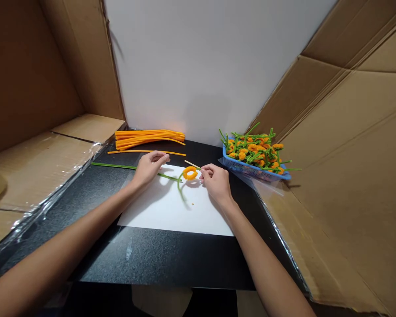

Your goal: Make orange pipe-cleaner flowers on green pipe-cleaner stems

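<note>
Over the right half of a white sheet (171,211), my right hand (216,180) pinches an orange ring of fuzzy stem (190,173) at its right side. A curved green stem (181,189), blurred at its lower end, hangs from the ring's left side. My left hand (151,166) is to the left, apart from the ring, with its thumb and forefinger close together; whether anything is between them cannot be made out. Long green stems (114,165) lie under and beside it. A thin pale stick (192,164) lies behind the ring.
A bundle of orange stems (145,138) lies at the back left, with a single orange stem (119,152) in front. At the back right, a blue basket (255,171) holds orange and green pieces. Cardboard walls (350,145) flank the black table (152,259).
</note>
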Available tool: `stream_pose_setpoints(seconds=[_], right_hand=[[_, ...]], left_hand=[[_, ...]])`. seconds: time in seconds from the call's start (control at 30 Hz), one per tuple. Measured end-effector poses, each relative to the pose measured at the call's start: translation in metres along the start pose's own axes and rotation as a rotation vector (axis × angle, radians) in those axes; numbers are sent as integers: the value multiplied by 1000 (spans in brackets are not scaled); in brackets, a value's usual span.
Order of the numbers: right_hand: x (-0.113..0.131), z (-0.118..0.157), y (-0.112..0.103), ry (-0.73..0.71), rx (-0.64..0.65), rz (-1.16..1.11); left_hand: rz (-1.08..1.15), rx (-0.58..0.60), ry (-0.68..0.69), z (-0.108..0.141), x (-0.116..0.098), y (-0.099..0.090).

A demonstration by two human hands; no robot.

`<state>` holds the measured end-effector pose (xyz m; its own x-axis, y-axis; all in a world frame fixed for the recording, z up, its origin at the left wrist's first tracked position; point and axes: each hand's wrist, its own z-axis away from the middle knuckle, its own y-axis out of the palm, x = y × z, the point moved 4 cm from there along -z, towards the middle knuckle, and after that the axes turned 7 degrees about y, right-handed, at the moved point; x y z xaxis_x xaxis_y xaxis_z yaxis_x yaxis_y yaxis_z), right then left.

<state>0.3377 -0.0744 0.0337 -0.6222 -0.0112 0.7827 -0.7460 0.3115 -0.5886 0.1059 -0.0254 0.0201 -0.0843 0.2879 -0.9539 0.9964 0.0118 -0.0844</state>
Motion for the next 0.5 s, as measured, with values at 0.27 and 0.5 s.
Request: stream_pose_setpoints(seconds=[0.27, 0.5], right_hand=[[13, 9, 4, -66, -34, 22], [20, 16, 12, -142, 29, 144]], left_hand=[[-145, 278, 5, 17, -3, 23], [-380, 220, 156, 24, -14, 23]])
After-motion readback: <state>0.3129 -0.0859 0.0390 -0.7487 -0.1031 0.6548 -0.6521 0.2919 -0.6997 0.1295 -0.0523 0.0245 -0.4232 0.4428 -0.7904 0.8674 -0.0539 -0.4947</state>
